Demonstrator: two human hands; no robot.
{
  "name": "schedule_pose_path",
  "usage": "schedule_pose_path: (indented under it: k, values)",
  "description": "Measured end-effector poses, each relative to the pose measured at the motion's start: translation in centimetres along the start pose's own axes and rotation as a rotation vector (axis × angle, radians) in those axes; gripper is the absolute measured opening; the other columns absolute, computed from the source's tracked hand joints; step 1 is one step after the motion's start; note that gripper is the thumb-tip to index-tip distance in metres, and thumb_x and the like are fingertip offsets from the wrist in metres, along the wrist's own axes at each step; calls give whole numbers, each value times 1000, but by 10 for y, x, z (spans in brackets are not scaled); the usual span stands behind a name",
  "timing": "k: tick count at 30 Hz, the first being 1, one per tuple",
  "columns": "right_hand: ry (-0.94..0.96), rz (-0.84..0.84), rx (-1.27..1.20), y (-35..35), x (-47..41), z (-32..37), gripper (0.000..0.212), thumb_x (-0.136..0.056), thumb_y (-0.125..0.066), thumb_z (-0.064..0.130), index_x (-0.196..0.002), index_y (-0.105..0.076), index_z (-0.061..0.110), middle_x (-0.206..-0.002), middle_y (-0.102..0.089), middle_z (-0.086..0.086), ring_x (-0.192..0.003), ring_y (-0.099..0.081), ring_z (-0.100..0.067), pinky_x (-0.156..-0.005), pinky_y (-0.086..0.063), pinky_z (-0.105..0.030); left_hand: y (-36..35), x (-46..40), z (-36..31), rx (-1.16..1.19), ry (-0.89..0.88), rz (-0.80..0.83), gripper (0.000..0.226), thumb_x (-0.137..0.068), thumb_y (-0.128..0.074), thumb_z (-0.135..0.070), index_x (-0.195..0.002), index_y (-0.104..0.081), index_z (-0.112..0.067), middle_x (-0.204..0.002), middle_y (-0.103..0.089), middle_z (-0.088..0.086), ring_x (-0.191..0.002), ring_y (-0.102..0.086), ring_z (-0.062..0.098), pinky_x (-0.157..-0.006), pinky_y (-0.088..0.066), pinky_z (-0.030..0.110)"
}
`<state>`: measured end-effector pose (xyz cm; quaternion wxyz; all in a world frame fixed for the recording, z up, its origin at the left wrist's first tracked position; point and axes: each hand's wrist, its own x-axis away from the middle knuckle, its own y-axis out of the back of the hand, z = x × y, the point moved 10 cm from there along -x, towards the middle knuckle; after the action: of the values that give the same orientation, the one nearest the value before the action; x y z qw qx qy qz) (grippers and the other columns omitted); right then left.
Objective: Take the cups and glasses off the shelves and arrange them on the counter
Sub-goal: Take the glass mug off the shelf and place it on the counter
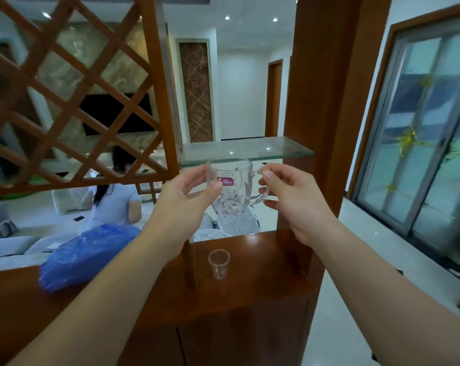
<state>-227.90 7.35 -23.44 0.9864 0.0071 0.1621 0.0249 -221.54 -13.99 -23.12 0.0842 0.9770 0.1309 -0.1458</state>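
A clear cut-glass mug with a pink label hangs upright in the air, just below the glass shelf. My left hand grips its body from the left, thumb on the front. My right hand pinches its handle from the right. Below, a small clear cup stands upright on the brown wooden counter. The glass shelf carries nothing that I can see.
A blue plastic bag lies on the counter at the left. A wooden lattice screen rises above it, and a thick wooden post stands to the right. A person sits beyond the counter. Sliding glass doors are at the far right.
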Motion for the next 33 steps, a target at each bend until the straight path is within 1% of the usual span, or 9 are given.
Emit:
schedule_pose_path:
  k: [6, 10, 12, 18, 21, 23, 26, 29, 33]
  values:
    - [-56, -7, -4, -7, 9, -26, 18, -103, -63, 27, -117, -74, 23, -102, -74, 2, -96, -71, -14, -80, -58, -29, 2, 8, 22, -17, 18, 24, 47, -94, -73, -26, -139, -61, -34, -133, -67, -18, -108, -66, -11, -106, -53, 36]
    - [-95, 34, -26, -19, 8, -49, 17, -102, -64, 26, -115, -75, 23, -103, -75, 1, -98, -71, -15, -86, -59, -33, 6, 11, 34, -23, 3, 13, 45, -96, -69, -18, -138, -61, -34, -113, -67, -32, -96, -63, -23, -74, -54, 9]
    - [-123, 66, -65, -30, 6, -63, 16, -101, -66, 24, -113, -77, 22, -103, -77, -1, -101, -71, -18, -88, -60, -37, 15, 13, 44, -37, 12, -8, 44, -96, -68, -16, -136, -62, -34, -111, -68, -33, -94, -62, -25, -69, -49, 2]
    - [-174, 168, -140, -72, 4, -98, 15, -100, -67, 21, -109, -79, 22, -102, -79, -4, -105, -72, -28, -91, -58, -40, 45, 25, 70, -76, 46, -88, 42, -96, -67, -9, -117, -65, -46, -107, -74, -36, -103, -68, -13, -76, -51, 5]
    - [-191, 216, -158, -94, 3, -110, 16, -99, -68, 20, -111, -79, 21, -104, -79, -8, -104, -72, -34, -92, -60, -45, 63, 31, 83, -82, 54, -149, 42, -96, -67, -7, -126, -66, -36, -111, -77, -27, -105, -71, -5, -81, -52, 9]
    - [-216, 259, -182, -108, 5, -117, 15, -100, -68, 19, -106, -81, 24, -103, -78, -14, -90, -69, -42, -84, -60, -51, 73, 34, 92, -80, 60, -177, 44, -95, -68, -8, -133, -65, -31, -114, -77, -23, -108, -71, -2, -84, -54, 12]
    - [-237, 317, -201, -126, 6, -127, 24, -100, -66, 15, -92, -82, 30, -83, -74, -5, -72, -55, -28, -71, -44, -41, 83, 41, 102, -100, 64, -212, 48, -95, -69, -12, -137, -63, -34, -123, -74, -24, -115, -68, -4, -92, -55, 15]
    - [-228, 372, -207, -144, 8, -138, 23, -99, -66, 11, -92, -82, 26, -80, -77, 4, -68, -65, -7, -67, -50, -25, 92, 47, 117, -98, 66, -233, 47, -95, -66, -6, -137, -63, -27, -122, -76, -19, -116, -70, 2, -90, -54, 15]
    - [-256, 427, -260, -163, 14, -158, 17, -98, -66, 8, -97, -80, 18, -82, -80, 0, -71, -70, -7, -55, -49, -13, 104, 58, 138, -67, 71, -275, 49, -94, -66, -2, -140, -62, -19, -130, -74, -4, -124, -68, 17, -102, -54, 32]
